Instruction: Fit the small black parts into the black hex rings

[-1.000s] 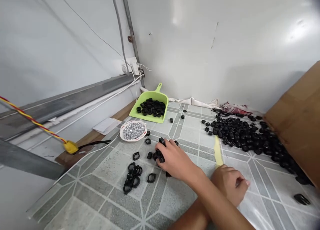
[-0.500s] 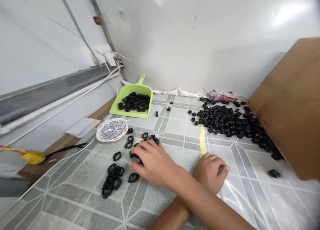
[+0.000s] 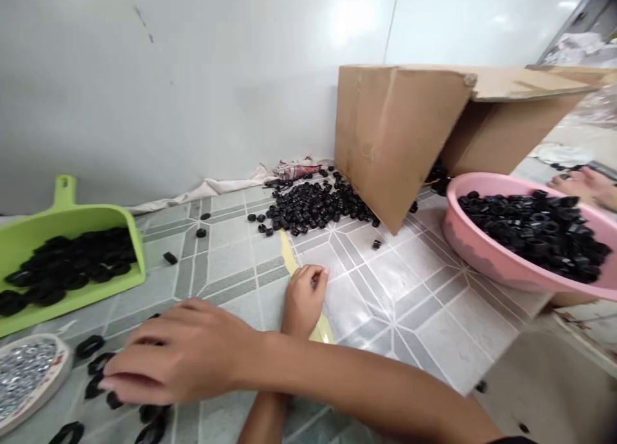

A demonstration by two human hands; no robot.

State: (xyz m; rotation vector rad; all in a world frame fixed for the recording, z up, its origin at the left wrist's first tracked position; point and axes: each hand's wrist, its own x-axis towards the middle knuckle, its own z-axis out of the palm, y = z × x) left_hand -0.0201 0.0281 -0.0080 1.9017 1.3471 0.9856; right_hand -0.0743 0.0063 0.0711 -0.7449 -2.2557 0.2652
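My arms are crossed, the right forearm lying over the left. Low on the left, my right hand [image 3: 178,354] reaches palm down over loose black plastic rings [image 3: 90,346], its fingers bent but extended and its tips among them. Whether it touches one is hidden from above. My left hand [image 3: 306,296] rests closed on the tabletop over a yellow strip [image 3: 288,254]; a small dark spot shows between its fingers, too small to name. A shallow dish [image 3: 62,367] of small shiny metal pieces stands left of my right hand.
A green dustpan [image 3: 137,257] holds black rings at the left. Behind my hands, a heap of black pieces [image 3: 308,206] lies against a cardboard box [image 3: 376,142]. A pink basin [image 3: 486,257] full of black pieces stands right, near another person's hand [image 3: 588,186].
The view has swung right, bringing the pink basin, the box's open side and another person's hand into sight. My right hand stays over the loose rings; my left hand remains closed by the yellow strip.
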